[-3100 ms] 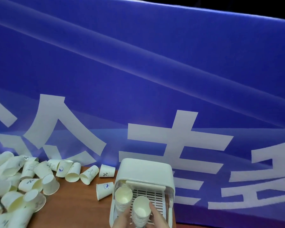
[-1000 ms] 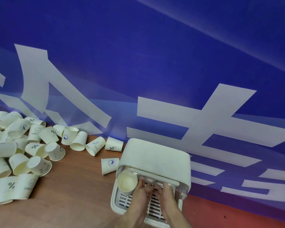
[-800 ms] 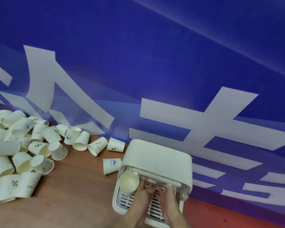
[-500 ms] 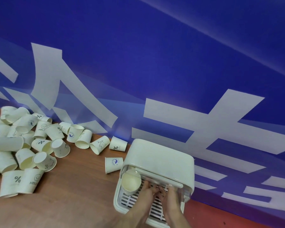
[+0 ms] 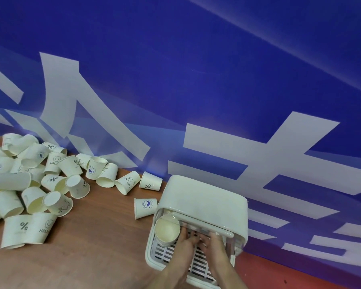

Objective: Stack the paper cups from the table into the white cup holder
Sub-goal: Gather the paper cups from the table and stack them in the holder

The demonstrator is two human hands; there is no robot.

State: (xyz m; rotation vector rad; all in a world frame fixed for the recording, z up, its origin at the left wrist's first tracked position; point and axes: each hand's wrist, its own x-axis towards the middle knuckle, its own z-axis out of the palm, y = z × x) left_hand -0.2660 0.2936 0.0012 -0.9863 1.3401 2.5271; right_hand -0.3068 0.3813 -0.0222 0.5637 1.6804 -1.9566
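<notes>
Both your hands were inside the mouth of the white cup holder, your left hand and right hand side by side, fingertips tucked under its raised lid. Whether either grip was closed on a cup I could not tell, since the fingers hid whatever sat between them. Probably you were seating a stack deep on the slatted tray, where the ribs would keep it upright.

Just left of your hands, inside the holder, a nested stack of paper cups stood with its mouth up, creamy and matte within. The holder itself was smooth rounded plastic.

Well to the left of the holder, on the brown wood-grain table, lay the loose pile of cups (thin tapered paper, printed with small blue marks), most tipped on their sides. One single cup lay just beside the holder's left wall.
</notes>
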